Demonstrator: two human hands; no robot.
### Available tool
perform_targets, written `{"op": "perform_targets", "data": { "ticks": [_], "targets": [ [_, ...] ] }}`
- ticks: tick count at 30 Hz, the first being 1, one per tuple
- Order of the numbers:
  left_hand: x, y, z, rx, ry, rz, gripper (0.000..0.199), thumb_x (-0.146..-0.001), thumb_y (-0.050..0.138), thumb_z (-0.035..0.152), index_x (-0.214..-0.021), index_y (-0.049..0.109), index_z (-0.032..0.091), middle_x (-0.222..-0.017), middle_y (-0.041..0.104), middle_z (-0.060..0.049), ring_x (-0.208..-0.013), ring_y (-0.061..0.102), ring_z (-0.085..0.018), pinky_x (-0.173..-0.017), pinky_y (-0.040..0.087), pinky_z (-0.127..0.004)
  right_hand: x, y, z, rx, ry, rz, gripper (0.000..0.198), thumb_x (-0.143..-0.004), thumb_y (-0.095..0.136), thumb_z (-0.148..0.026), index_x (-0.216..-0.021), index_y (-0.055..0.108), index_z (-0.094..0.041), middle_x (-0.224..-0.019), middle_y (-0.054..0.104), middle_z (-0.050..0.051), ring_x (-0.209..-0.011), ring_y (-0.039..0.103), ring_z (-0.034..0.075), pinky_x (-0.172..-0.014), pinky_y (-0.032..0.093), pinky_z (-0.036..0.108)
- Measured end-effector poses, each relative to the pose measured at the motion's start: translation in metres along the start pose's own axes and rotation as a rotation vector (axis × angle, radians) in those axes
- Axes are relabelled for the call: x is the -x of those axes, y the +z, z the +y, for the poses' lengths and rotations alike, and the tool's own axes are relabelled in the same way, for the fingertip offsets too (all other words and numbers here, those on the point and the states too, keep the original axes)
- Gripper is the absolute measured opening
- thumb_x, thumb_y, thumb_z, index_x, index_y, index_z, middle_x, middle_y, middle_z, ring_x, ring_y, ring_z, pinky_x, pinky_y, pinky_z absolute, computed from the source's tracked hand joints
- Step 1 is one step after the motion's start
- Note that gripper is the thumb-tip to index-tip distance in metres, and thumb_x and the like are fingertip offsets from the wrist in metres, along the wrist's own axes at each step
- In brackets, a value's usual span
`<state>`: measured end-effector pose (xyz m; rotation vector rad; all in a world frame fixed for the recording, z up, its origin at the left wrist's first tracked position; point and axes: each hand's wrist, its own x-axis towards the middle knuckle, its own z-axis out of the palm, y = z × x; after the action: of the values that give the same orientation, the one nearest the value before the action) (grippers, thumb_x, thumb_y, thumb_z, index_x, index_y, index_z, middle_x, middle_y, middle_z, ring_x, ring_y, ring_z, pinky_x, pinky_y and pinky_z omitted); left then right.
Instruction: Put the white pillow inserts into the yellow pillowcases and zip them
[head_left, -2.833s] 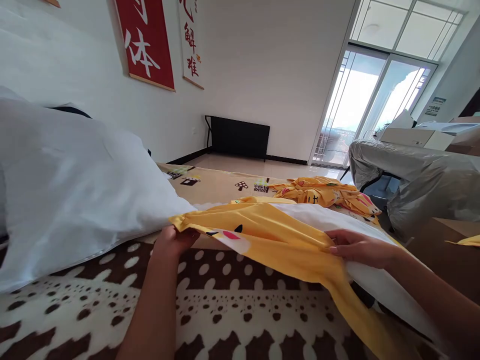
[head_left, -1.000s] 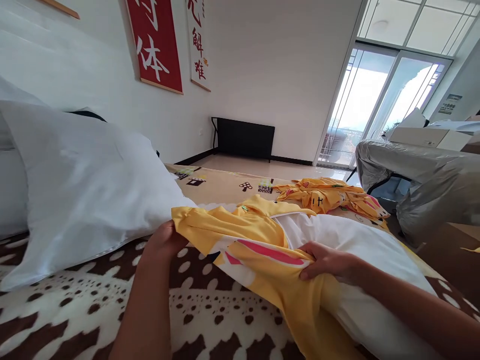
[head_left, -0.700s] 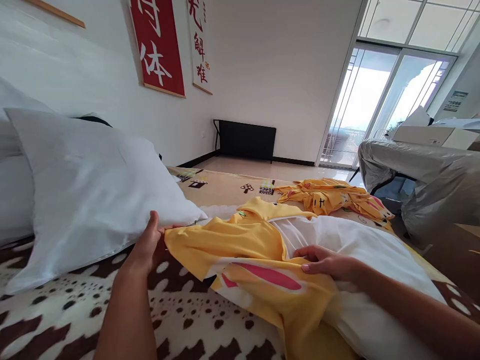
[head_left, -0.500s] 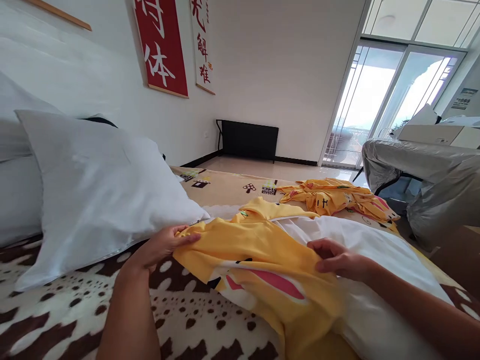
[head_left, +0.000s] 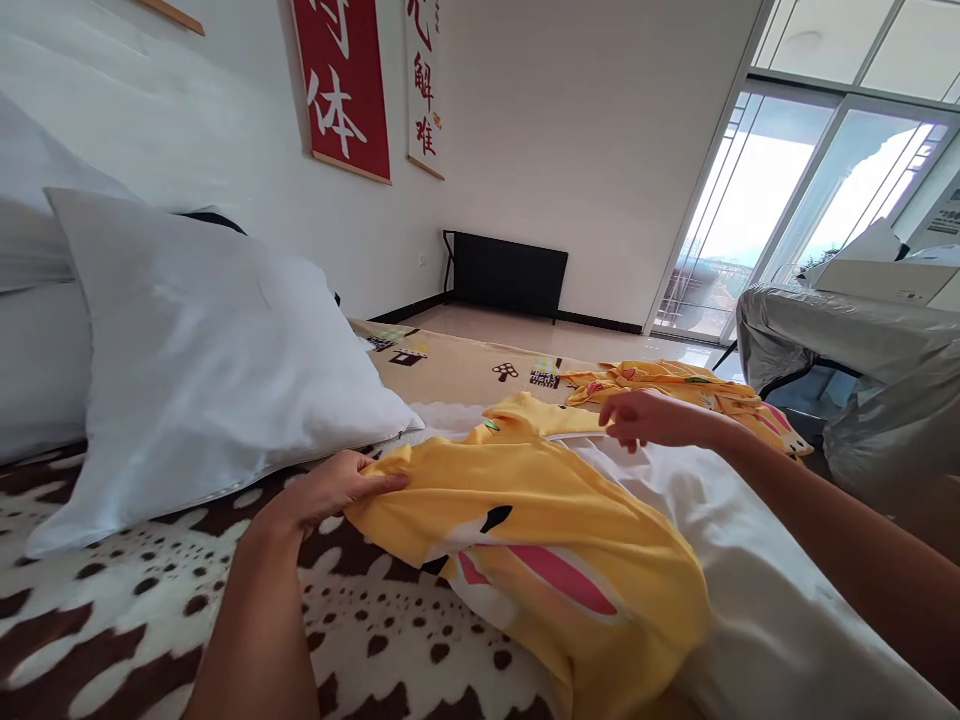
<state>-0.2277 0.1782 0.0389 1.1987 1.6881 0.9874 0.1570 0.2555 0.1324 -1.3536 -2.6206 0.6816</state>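
My left hand (head_left: 341, 490) is closed, pinching the corner of a yellow pillowcase (head_left: 480, 480) between thumb and fingers. The cloth is printed with pink, white and black shapes and lies crumpled across the bed. Over its far right edge hovers my right hand (head_left: 649, 418), fingers loosely curled and apart, with nothing visible in them. A white pillow (head_left: 757, 540) lies at the right, partly beneath the pillowcase; how far it reaches under the cloth is hidden.
Another white pillow (head_left: 225, 370) leans at the left. More yellow printed cloth (head_left: 675, 380) lies bunched at the far side of the bed. Brown-and-white patterned bedding (head_left: 420, 610) spreads below. Beyond stand a plastic-covered table (head_left: 847, 320) and a black folded panel (head_left: 510, 275) against the wall.
My right hand has let go of the pillowcase and moved up and away, toward its far edge. My left hand keeps its grip. The view has shifted slightly.
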Motion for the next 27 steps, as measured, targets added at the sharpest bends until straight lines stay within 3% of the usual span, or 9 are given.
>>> {"op": "perform_targets", "data": {
  "ticks": [2,4,7,9,12,15,19,23,27],
  "targets": [
    [-0.003,-0.001,0.001,-0.033,-0.006,-0.047,0.038,-0.049,0.081,0.040,-0.067,0.066,0.011,-0.058,0.063,0.000,-0.052,0.052,-0.015,-0.044,0.032,-0.018,-0.038,-0.003,-0.015,0.329,-0.047,0.157,0.017,-0.082,0.047,-0.017,-0.089,0.062,-0.017,-0.078,0.066,0.006,-0.074,0.062,0.017,-0.068,0.043,0.028],
    [-0.007,-0.002,0.001,-0.010,-0.007,-0.057,0.044,-0.048,0.078,0.046,-0.074,0.067,0.013,-0.067,0.066,-0.003,-0.060,0.056,-0.018,-0.049,0.037,-0.020,-0.078,0.002,-0.030,0.580,-0.115,0.215,0.029,-0.078,0.045,-0.007,-0.094,0.065,-0.019,-0.094,0.068,0.009,-0.087,0.062,0.020,-0.076,0.041,0.031],
    [-0.014,0.000,0.000,0.081,0.027,-0.005,0.046,-0.046,0.077,0.046,-0.078,0.064,0.015,-0.072,0.067,-0.003,-0.069,0.059,-0.021,-0.054,0.041,-0.023,-0.134,0.023,-0.050,0.679,-0.276,0.062,0.050,-0.071,0.046,0.001,-0.112,0.063,-0.022,-0.119,0.062,0.008,-0.110,0.055,0.022,-0.091,0.037,0.035],
    [-0.017,0.005,0.000,0.110,0.062,0.034,0.045,-0.045,0.076,0.043,-0.078,0.061,0.016,-0.069,0.064,-0.001,-0.067,0.057,-0.019,-0.053,0.039,-0.022,-0.165,0.043,-0.059,0.650,-0.337,-0.099,0.053,-0.070,0.050,0.000,-0.114,0.063,-0.026,-0.125,0.059,0.005,-0.118,0.050,0.021,-0.098,0.033,0.037],
    [-0.021,0.013,0.000,0.151,0.114,0.096,0.044,-0.046,0.075,0.042,-0.077,0.057,0.016,-0.067,0.060,0.003,-0.064,0.054,-0.016,-0.052,0.036,-0.020,-0.200,0.070,-0.064,0.624,-0.322,-0.246,0.042,-0.070,0.053,-0.005,-0.100,0.069,-0.028,-0.110,0.067,0.001,-0.105,0.057,0.018,-0.093,0.036,0.033],
    [-0.025,0.017,0.001,0.244,0.093,0.099,0.045,-0.049,0.075,0.044,-0.079,0.057,0.016,-0.069,0.062,0.002,-0.064,0.056,-0.016,-0.053,0.040,-0.021,-0.220,0.081,-0.055,0.616,-0.280,-0.265,0.025,-0.071,0.056,-0.008,-0.084,0.071,-0.024,-0.089,0.072,-0.001,-0.083,0.062,0.014,-0.078,0.041,0.024],
    [-0.024,0.017,0.004,0.370,0.049,0.111,0.047,-0.046,0.081,0.039,-0.082,0.061,0.016,-0.074,0.067,0.000,-0.066,0.061,-0.018,-0.056,0.045,-0.022,-0.228,0.065,-0.030,0.632,-0.209,-0.077,0.018,-0.080,0.051,-0.013,-0.088,0.066,-0.018,-0.092,0.070,0.004,-0.080,0.060,0.014,-0.069,0.038,0.022],
    [-0.024,0.018,0.003,0.429,0.027,0.094,0.043,-0.045,0.083,0.034,-0.079,0.064,0.016,-0.071,0.069,0.000,-0.067,0.064,-0.020,-0.056,0.047,-0.024,-0.223,0.039,-0.011,0.704,-0.114,0.257,0.026,-0.087,0.036,-0.009,-0.100,0.058,-0.013,-0.089,0.067,0.012,-0.083,0.058,0.021,-0.081,0.033,0.032],
    [-0.034,0.023,-0.003,0.462,-0.037,0.111,0.032,-0.049,0.081,0.031,-0.071,0.066,0.014,-0.063,0.068,-0.001,-0.055,0.060,-0.017,-0.047,0.042,-0.022,-0.215,0.028,-0.013,0.787,-0.149,0.471,0.033,-0.088,0.026,-0.006,-0.101,0.057,-0.009,-0.092,0.064,0.018,-0.097,0.051,0.027,-0.088,0.025,0.038]
  ]
}}
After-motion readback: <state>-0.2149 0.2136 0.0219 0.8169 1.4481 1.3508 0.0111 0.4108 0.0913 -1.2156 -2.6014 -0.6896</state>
